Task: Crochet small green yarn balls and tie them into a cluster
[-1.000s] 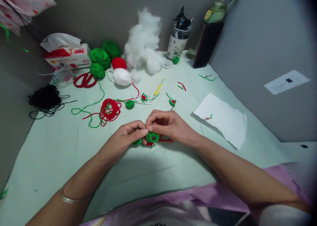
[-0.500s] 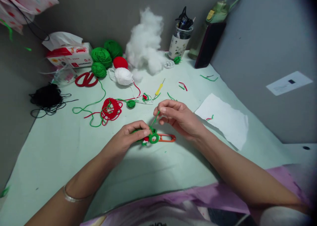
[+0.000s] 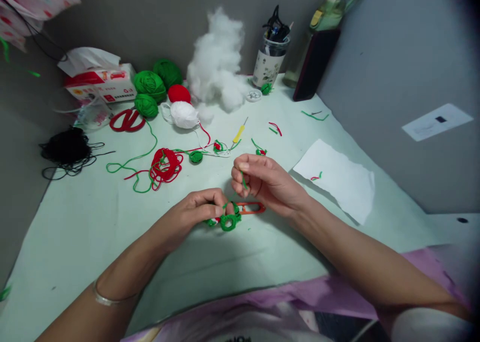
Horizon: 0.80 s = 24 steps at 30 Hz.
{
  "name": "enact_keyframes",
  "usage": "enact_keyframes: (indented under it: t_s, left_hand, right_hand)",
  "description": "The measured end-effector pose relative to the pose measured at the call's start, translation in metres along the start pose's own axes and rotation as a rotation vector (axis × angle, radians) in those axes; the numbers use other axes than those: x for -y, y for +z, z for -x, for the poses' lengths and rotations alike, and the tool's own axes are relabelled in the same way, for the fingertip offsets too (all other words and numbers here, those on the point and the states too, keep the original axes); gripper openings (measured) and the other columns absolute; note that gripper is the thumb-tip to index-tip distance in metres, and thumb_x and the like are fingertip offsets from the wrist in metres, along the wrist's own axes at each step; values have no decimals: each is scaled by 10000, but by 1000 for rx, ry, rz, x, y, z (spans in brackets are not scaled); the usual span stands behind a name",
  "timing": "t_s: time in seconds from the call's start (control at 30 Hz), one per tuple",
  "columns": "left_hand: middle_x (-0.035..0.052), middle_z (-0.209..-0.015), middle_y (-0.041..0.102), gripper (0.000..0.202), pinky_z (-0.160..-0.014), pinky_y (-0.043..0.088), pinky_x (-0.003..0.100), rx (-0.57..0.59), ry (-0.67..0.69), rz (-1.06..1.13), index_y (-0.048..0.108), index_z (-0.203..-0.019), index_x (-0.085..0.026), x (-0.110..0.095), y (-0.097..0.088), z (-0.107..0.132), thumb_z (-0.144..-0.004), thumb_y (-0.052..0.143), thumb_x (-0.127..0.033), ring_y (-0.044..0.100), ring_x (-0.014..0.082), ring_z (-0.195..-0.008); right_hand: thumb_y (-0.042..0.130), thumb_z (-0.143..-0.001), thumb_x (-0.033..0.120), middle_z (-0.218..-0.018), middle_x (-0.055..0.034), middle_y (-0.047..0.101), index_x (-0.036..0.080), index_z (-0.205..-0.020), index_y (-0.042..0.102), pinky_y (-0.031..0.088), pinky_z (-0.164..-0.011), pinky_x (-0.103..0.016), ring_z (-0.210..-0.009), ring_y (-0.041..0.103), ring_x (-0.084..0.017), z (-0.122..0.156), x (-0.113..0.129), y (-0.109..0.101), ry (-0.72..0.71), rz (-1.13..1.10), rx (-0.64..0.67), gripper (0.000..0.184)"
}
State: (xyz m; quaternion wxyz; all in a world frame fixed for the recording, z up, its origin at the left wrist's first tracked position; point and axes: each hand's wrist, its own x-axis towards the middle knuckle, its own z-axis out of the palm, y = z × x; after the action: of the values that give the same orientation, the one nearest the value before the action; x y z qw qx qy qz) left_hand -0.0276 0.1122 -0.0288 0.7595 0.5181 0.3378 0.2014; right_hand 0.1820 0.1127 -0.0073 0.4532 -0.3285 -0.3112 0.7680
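My left hand [image 3: 191, 213] pinches a small green crochet piece [image 3: 227, 221] with a red and white bit, held just above the pale green table cover [image 3: 93, 222]. An orange hair clip [image 3: 252, 208] sticks out to the right of the piece. My right hand [image 3: 262, 179] is closed a little above and to the right, gripping a short green yarn strand [image 3: 243, 182] that runs down toward the piece.
Green yarn balls [image 3: 150, 84], a red ball [image 3: 179, 93], a white ball [image 3: 184, 115], white stuffing [image 3: 217, 67], red scissors [image 3: 127, 120], a tangled red yarn heap [image 3: 165, 164], black yarn [image 3: 67, 147], a yellow-handled hook [image 3: 239, 132], a pen jar [image 3: 270, 64] and white paper [image 3: 337, 179] lie around.
My right hand, first pinched against the left at the piece, drew away up and right pulling the green strand, then came back slightly lower. The left hand kept hold of the piece.
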Motion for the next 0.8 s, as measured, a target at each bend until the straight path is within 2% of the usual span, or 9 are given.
enact_keyframes:
  t_s: [0.1, 0.17, 0.23, 0.27, 0.37, 0.47, 0.63, 0.8]
  left_hand:
    - [54, -839, 648, 262, -773, 440, 329, -31, 1, 46, 630, -817, -201, 1, -1, 0, -903, 637, -448, 574, 211, -815]
    - [52, -905, 662, 338, -808, 462, 334, -12, 13, 115, 643, -995, -207, 2, -2, 1, -856, 712, -506, 611, 210, -843]
    - [38, -963, 675, 504, -808, 477, 317, -6, 14, 160, 607, -1155, -241, 2, -2, 2, -757, 841, -441, 642, 201, -862]
    - [24, -961, 679, 544, -802, 482, 302, -31, 18, 164, 592, -1180, -258, 2, -1, 2, -733, 873, -388, 651, 188, -856]
    - [-14, -898, 672, 381, -813, 502, 281, -162, 46, 154, 598, -1110, -263, 1, 1, 1, -811, 824, -327, 669, 149, -816]
    - [-26, -894, 666, 291, -833, 525, 287, -240, 73, 131, 597, -1071, -255, 3, 4, -1, -857, 783, -319, 690, 141, -809]
    - [-25, -954, 666, 330, -825, 551, 297, -278, 92, 118, 580, -976, -230, 5, 5, -3, -785, 846, -274, 688, 143, -813]
    - [-10, -960, 664, 255, -879, 536, 349, -269, 94, 95, 599, -1041, -236, 7, 3, -3, -877, 754, -356, 673, 170, -871]
  right_hand:
    - [800, -808, 317, -726, 29, 639, 166, -789, 635, 529, -581, -182, -617, 619, -78, -1, 0, -2, 2, -1, -12, 225]
    - [803, -808, 320, -763, 26, 641, 171, -812, 641, 523, -592, -172, -637, 594, -69, -1, 0, -3, -27, -2, -47, 220]
    - [820, -790, 312, -780, 29, 631, 173, -815, 643, 497, -570, -152, -637, 556, -56, -1, 0, -3, -53, -11, -83, 227]
    - [831, -779, 308, -771, 34, 619, 173, -811, 642, 478, -549, -142, -620, 532, -48, -1, 0, -3, -59, -20, -94, 235]
    - [841, -772, 293, -715, 54, 583, 172, -806, 645, 426, -486, -123, -551, 478, -27, -1, 1, -2, -62, -45, -90, 232]
    - [838, -783, 293, -704, 58, 593, 174, -826, 657, 459, -491, -129, -537, 518, -29, -1, 0, -2, -71, -42, -79, 220]
    - [824, -804, 309, -692, 55, 636, 181, -833, 651, 538, -557, -151, -555, 623, -53, -2, -3, -3, -50, -9, -70, 217]
    - [776, -856, 290, -763, 27, 705, 182, -843, 653, 561, -583, -160, -608, 669, -69, -1, -5, -4, -78, 22, -45, 164]
